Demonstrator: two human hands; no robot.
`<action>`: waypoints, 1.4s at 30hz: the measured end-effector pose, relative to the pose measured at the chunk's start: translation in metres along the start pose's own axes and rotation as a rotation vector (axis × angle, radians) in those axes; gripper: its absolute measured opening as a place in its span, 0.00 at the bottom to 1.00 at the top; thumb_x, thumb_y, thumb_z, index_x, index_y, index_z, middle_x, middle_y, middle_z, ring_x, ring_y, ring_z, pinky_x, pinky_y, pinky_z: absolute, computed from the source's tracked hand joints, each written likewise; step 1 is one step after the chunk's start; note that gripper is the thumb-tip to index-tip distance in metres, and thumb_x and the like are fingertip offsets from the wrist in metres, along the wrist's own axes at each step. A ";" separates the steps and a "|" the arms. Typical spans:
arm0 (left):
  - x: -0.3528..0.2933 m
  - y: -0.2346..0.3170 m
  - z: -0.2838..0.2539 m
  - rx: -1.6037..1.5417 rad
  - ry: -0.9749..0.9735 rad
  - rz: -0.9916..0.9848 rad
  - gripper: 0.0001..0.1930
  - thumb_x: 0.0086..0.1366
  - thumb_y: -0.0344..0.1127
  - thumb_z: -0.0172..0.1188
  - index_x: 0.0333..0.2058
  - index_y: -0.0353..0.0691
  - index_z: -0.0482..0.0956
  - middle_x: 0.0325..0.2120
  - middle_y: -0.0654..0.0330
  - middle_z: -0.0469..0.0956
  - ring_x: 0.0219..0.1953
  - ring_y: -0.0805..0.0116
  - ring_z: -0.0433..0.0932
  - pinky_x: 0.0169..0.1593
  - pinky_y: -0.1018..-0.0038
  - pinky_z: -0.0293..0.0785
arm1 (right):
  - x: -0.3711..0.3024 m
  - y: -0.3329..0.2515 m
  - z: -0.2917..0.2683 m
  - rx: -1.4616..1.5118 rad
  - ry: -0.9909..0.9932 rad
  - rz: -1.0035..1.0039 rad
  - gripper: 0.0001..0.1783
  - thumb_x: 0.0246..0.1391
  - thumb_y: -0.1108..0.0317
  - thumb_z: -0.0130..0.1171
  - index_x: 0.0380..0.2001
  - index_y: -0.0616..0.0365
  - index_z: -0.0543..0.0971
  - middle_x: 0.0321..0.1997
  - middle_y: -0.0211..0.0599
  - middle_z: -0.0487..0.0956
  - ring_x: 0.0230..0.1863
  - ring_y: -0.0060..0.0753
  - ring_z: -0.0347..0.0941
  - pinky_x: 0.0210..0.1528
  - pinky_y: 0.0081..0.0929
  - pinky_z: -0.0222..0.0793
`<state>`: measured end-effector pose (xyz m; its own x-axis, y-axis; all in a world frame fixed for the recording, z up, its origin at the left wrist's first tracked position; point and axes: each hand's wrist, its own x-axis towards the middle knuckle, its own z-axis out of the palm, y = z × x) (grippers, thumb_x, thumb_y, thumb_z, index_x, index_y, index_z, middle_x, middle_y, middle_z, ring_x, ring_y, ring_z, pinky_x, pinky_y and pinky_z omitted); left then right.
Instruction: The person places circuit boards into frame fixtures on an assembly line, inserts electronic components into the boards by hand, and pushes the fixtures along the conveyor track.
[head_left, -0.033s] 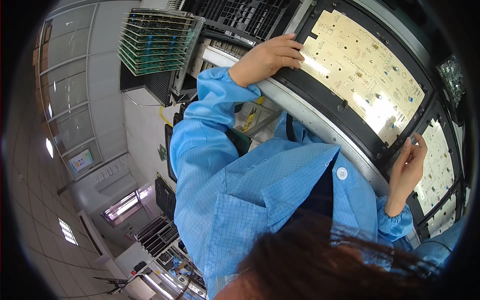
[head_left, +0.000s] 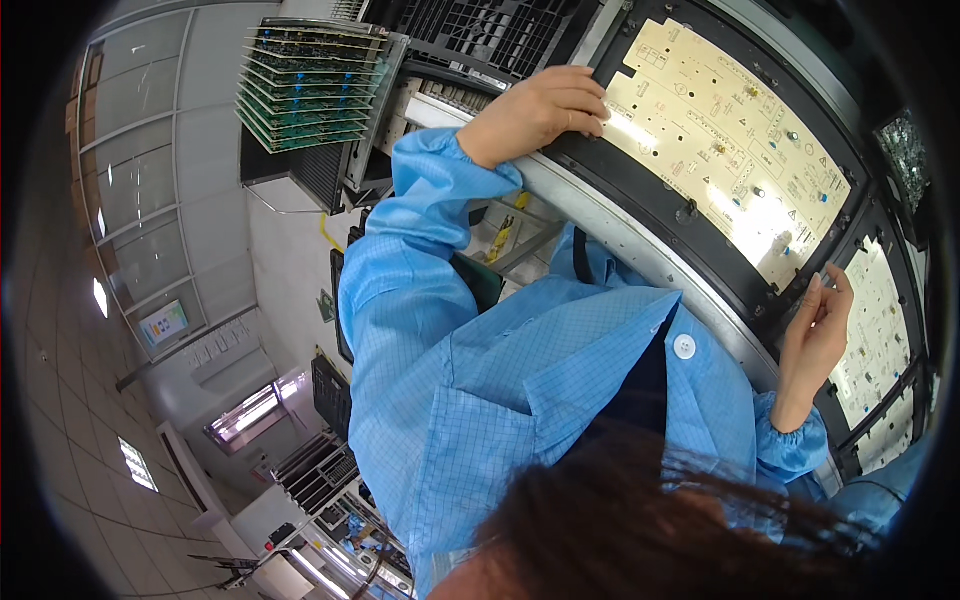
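My left hand (head_left: 545, 112) rests at the left end of a pale circuit board (head_left: 690, 130). Its fingers are slightly bent, with the tips at the board's edge, and nothing shows in its grasp. The board lies flat in a black carrier frame (head_left: 640, 185) and bears a few small upright parts. At the frame's other end is my right hand (head_left: 820, 335), thumb and forefinger apart near the board's lower right corner. Its other fingers curl partly out of sight. Beside that hand, a second pale board (head_left: 870, 340) sits in another black frame.
A metal rail (head_left: 620, 235) runs between my body and the frames. At upper left, several green circuit boards (head_left: 305, 100) stand stacked in a rack. A black grid-like tray (head_left: 480, 35) lies beyond my left hand. Another blue sleeve (head_left: 880, 495) shows at lower right.
The fingers of my left hand have bent slightly more at the board's edge. My right hand and the boards look the same.
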<state>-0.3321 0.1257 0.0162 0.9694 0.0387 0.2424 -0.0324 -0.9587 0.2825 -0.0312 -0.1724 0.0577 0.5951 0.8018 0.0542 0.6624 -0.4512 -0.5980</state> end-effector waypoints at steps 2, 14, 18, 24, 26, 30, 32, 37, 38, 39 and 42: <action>0.010 -0.004 -0.003 -0.108 -0.043 -0.061 0.13 0.50 0.29 0.68 0.37 0.41 0.84 0.50 0.61 0.76 0.57 0.56 0.71 0.59 0.60 0.69 | 0.000 0.003 -0.001 -0.007 -0.014 -0.026 0.14 0.66 0.68 0.52 0.52 0.62 0.73 0.20 0.28 0.67 0.21 0.16 0.58 0.24 0.18 0.56; 0.024 0.016 0.028 -0.149 0.346 -0.543 0.11 0.53 0.27 0.70 0.37 0.37 0.84 0.36 0.57 0.75 0.40 0.58 0.74 0.43 0.68 0.72 | 0.035 0.048 -0.028 -0.265 -0.082 -0.236 0.17 0.55 0.75 0.60 0.49 0.61 0.78 0.45 0.47 0.77 0.47 0.49 0.72 0.47 0.35 0.70; 0.030 0.022 0.025 -0.207 0.324 -0.558 0.10 0.54 0.23 0.67 0.37 0.37 0.84 0.34 0.58 0.75 0.38 0.60 0.74 0.42 0.70 0.71 | 0.052 0.051 -0.016 -0.196 -0.111 -0.275 0.18 0.53 0.76 0.62 0.48 0.62 0.79 0.46 0.47 0.77 0.47 0.49 0.73 0.48 0.35 0.70; 0.027 0.022 0.017 -0.171 0.226 -0.482 0.10 0.52 0.26 0.68 0.36 0.38 0.85 0.36 0.58 0.78 0.42 0.58 0.74 0.46 0.68 0.71 | 0.099 0.075 -0.006 -0.085 -0.095 -0.544 0.12 0.48 0.81 0.60 0.38 0.65 0.79 0.39 0.46 0.77 0.43 0.50 0.73 0.45 0.34 0.70; 0.035 0.018 0.015 -0.206 0.276 -0.474 0.12 0.54 0.30 0.69 0.39 0.39 0.84 0.39 0.57 0.77 0.43 0.58 0.74 0.46 0.68 0.71 | 0.102 0.078 -0.006 -0.065 -0.121 -0.502 0.07 0.49 0.82 0.59 0.34 0.66 0.78 0.38 0.45 0.77 0.41 0.49 0.73 0.44 0.33 0.69; 0.052 0.001 0.018 -0.247 0.392 -0.661 0.14 0.56 0.35 0.69 0.41 0.39 0.82 0.41 0.55 0.74 0.43 0.56 0.73 0.46 0.66 0.71 | 0.099 0.078 0.007 -0.076 0.003 -0.343 0.02 0.54 0.79 0.57 0.32 0.66 0.77 0.35 0.44 0.77 0.38 0.46 0.73 0.41 0.31 0.69; 0.062 -0.013 0.026 -0.122 0.438 -0.577 0.15 0.55 0.37 0.70 0.41 0.41 0.83 0.40 0.54 0.73 0.44 0.54 0.72 0.47 0.66 0.71 | 0.100 0.074 0.012 -0.109 0.019 -0.351 0.03 0.54 0.78 0.58 0.33 0.66 0.78 0.36 0.44 0.77 0.37 0.46 0.73 0.41 0.32 0.69; 0.072 -0.047 0.037 0.069 0.392 -0.415 0.15 0.57 0.37 0.69 0.44 0.43 0.83 0.40 0.59 0.75 0.30 0.64 0.73 0.37 0.72 0.73 | 0.106 0.073 0.002 -0.087 0.027 -0.484 0.08 0.55 0.75 0.58 0.39 0.63 0.80 0.36 0.45 0.77 0.37 0.47 0.73 0.41 0.34 0.69; 0.072 -0.048 0.032 -0.058 0.329 -0.476 0.15 0.57 0.35 0.68 0.45 0.44 0.83 0.41 0.60 0.75 0.32 0.62 0.74 0.38 0.70 0.73 | 0.107 0.070 0.000 -0.099 0.024 -0.403 0.09 0.56 0.75 0.59 0.41 0.62 0.80 0.37 0.45 0.78 0.37 0.47 0.73 0.41 0.34 0.69; 0.076 -0.044 0.025 -0.172 0.283 -0.479 0.15 0.58 0.34 0.67 0.45 0.44 0.83 0.43 0.60 0.77 0.37 0.58 0.78 0.43 0.68 0.75 | 0.107 0.069 -0.006 -0.118 0.027 -0.315 0.11 0.56 0.74 0.59 0.43 0.61 0.80 0.37 0.46 0.78 0.37 0.48 0.73 0.41 0.34 0.69; 0.073 -0.060 0.022 -0.039 0.259 -0.300 0.12 0.58 0.31 0.64 0.43 0.43 0.84 0.41 0.57 0.82 0.45 0.61 0.80 0.49 0.69 0.77 | 0.122 0.085 -0.003 -0.238 0.125 -0.446 0.13 0.54 0.72 0.60 0.44 0.62 0.80 0.37 0.46 0.78 0.39 0.48 0.73 0.43 0.37 0.69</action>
<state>-0.2538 0.1797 -0.0030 0.8441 0.3902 0.3679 0.2292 -0.8827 0.4103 0.0991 -0.1136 0.0159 0.2714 0.8900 0.3664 0.9405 -0.1644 -0.2974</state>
